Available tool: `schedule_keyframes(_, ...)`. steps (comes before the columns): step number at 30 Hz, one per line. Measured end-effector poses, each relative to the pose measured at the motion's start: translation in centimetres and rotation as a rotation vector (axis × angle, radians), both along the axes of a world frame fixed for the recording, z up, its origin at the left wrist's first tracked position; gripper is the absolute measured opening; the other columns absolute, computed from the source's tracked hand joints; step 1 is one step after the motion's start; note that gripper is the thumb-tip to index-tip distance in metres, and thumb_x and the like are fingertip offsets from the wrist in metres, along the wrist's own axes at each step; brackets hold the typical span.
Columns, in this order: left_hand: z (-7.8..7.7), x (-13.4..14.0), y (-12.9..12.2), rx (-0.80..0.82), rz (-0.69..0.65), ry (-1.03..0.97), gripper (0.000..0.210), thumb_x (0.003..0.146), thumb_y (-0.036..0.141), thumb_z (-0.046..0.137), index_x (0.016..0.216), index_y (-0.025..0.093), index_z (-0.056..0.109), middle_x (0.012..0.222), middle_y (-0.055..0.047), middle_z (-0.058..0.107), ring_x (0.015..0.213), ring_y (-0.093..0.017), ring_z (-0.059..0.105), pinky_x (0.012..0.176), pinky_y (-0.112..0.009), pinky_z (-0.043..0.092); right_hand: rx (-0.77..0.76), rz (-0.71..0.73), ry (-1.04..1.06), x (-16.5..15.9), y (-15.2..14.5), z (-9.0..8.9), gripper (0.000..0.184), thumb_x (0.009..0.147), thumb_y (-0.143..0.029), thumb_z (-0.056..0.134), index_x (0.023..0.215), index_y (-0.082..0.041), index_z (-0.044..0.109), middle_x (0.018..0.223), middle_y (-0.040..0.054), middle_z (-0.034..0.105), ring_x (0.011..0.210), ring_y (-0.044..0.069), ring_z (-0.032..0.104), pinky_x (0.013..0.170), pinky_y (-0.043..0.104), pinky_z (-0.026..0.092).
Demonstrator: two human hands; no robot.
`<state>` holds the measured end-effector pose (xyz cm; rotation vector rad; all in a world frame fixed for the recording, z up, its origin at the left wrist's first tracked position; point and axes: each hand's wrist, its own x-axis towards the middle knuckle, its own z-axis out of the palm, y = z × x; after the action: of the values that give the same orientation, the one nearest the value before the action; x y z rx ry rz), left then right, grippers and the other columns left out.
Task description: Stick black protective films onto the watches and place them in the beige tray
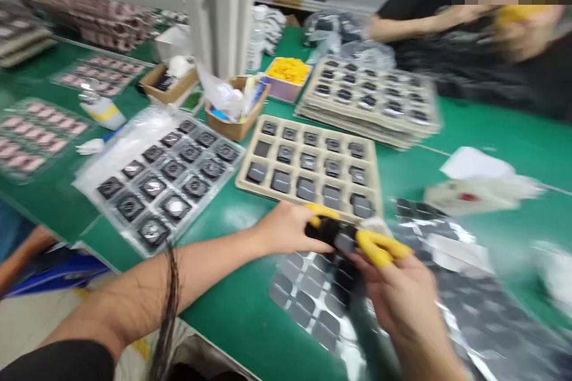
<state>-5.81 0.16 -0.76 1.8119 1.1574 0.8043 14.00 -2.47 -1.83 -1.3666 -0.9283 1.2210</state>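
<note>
1 single beige tray (372, 164) near center, 15 pockets (261, 149). 1 tray stack (355, 126), 2 o'clock. 1 clear tray (107, 207), 9 o'clock: 15 black parts (172, 168). 2 brown boxes (223, 127), 10 o'clock. 1 lilac box (286, 91), 12.

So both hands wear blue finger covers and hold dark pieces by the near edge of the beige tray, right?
Not quite: the finger covers are yellow, not blue, as the head view shows. The left hand and right hand do hold dark pieces by the near edge of the beige tray.
</note>
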Motion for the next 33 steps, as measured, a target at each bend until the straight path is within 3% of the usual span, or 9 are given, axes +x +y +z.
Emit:
schedule_keyframes(2,-0.6,0.4,0.4,-0.026,0.025,-0.026,0.053,0.071,0.038,0.083,0.12,0.021,0.073,0.108,-0.002,0.08,0.1,-0.022,0.074,0.092,-0.03,0.055,-0.064,-0.062,0.019,1.1,-0.3,0.7,0.042,0.05,-0.043,0.097,0.082,-0.023,0.076,0.089,0.0026,0.072,0.078,0.018,0.067,0.07,0.032,0.059)
schedule_keyframes(3,-0.6,0.6,0.4,-0.027,0.015,-0.035,0.053,0.071,0.036,0.083,0.12,0.021,0.073,0.105,-0.002,0.08,0.097,-0.022,0.075,0.09,-0.03,0.056,-0.089,-0.07,0.039,1.0,-0.2,0.8,0.043,0.047,-0.042,0.097,0.08,-0.023,0.077,0.086,0.0017,0.072,0.076,0.017,0.067,0.068,0.031,0.059)
schedule_keyframes(8,0.2,0.7,-0.1,-0.002,0.015,-0.009,0.054,0.068,0.033,0.085,0.119,0.02,0.073,0.1,-0.002,0.079,0.092,-0.021,0.073,0.085,-0.029,0.055,-0.101,-0.033,0.066,-0.3,0.1,0.9,0.039,0.054,-0.042,0.095,0.083,-0.022,0.077,0.082,0.0015,0.072,0.074,0.016,0.066,0.067,0.031,0.058)
schedule_keyframes(17,0.2,0.8,0.0,-0.004,0.015,0.018,0.052,0.068,0.032,0.084,0.118,0.023,0.074,0.089,0.001,0.077,0.082,-0.018,0.07,0.077,-0.027,0.054,-0.138,-0.019,0.088,-0.3,0.2,1.1,0.041,0.048,-0.04,0.097,0.08,-0.022,0.078,0.083,0.0024,0.075,0.073,0.018,0.068,0.067,0.034,0.06)
schedule_keyframes(33,0.4,0.8,0.0,-0.032,0.014,0.025,0.054,0.068,0.032,0.083,0.12,0.022,0.074,0.084,0.001,0.075,0.079,-0.018,0.068,0.074,-0.027,0.052,-0.137,-0.012,0.076,-0.5,0.4,1.0,0.042,0.05,-0.042,0.096,0.081,-0.021,0.078,0.085,0.0031,0.076,0.074,0.018,0.069,0.065,0.031,0.06)
